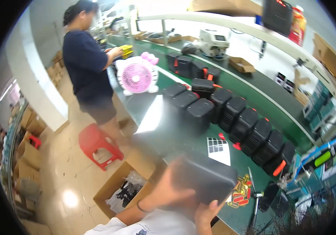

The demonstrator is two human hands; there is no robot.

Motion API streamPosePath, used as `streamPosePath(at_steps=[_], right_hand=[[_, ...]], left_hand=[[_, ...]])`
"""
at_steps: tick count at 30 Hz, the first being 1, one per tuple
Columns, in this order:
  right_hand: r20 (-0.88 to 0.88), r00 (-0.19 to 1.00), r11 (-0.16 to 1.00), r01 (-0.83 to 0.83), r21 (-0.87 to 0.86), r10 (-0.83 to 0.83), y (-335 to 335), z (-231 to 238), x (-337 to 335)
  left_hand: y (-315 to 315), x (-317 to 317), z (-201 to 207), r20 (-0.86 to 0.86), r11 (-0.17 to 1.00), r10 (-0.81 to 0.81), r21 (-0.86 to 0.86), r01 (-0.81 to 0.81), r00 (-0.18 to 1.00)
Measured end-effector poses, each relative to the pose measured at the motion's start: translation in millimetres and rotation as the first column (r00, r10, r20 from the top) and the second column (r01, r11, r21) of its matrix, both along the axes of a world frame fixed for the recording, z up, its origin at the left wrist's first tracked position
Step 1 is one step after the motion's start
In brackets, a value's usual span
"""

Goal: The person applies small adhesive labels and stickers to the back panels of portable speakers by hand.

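Two bare hands grip a black, box-shaped case with rounded corners (pixel 211 170), held up over the near edge of the green-topped bench (pixel 232 215). The left hand (pixel 172 192) is spread along its left side, thumb against the near face; the right hand (pixel 206 214) closes on its near right corner, thumb raised. So the case sits between them, touching both; blur hides exactly how the left fingers lie.

It looks like stiff plastic, probably of moderate weight, and its smooth skin could slip. Opposite sides, low down, seem the surest hold; it hardly looks fragile, though the surface might scuff.

Just right of the case lies a pile of red-and-yellow oval pieces (pixel 240 192), with a dark-handled hammer (pixel 257 199) beyond to the right. Left, on the floor, stands an open brown cardboard box (pixel 102 199) holding black parts. Farther, past a white sheet with dark rectangles (pixel 224 153), similar black cases (pixel 246 125) stand in a row. Far left, a person in a dark shirt (pixel 83 58) handles something yellow (pixel 126 51).
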State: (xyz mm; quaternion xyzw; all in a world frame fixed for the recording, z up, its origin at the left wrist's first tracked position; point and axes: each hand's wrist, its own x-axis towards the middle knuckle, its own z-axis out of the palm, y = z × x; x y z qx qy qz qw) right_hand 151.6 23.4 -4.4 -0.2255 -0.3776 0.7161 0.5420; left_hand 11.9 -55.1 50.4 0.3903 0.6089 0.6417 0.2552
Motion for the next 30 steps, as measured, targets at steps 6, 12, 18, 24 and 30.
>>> streamPosePath(at_steps=[6, 12, 18, 24, 30], right_hand=[[0.352, 0.882, 0.892, -0.4, 0.21, 0.312, 18.4, 8.0, -21.2], [0.442, 0.867, 0.948, -0.301, 0.1, 0.229, 30.1, -21.4, 1.3], [0.516, 0.857, 0.954, -0.164, 0.249, 0.013, 37.7, -24.3, 12.2], [0.678, 0.629, 0.9, 0.081, 0.429, -0.38, 36.9, -18.6, 31.5], [0.765, 0.353, 0.777, -0.141, 0.613, -0.539, 49.9, 22.2, 13.6]], left_hand=[[-67.0, -112.7, 23.9, -0.312, 0.861, 0.503, 0.095, -0.5, 0.806], [-73.8, -308.0, 52.8, -0.85, 0.674, 0.376, -0.023, -0.738, 0.37], [-29.5, -432.3, 20.4, -0.879, 0.702, 0.128, -0.247, -0.668, 0.46], [10.7, -382.8, 16.3, -0.948, 0.614, 0.314, 0.16, -0.773, 0.053], [34.5, -197.9, 13.1, -0.638, 0.946, 0.306, 0.123, -0.299, 0.707]])
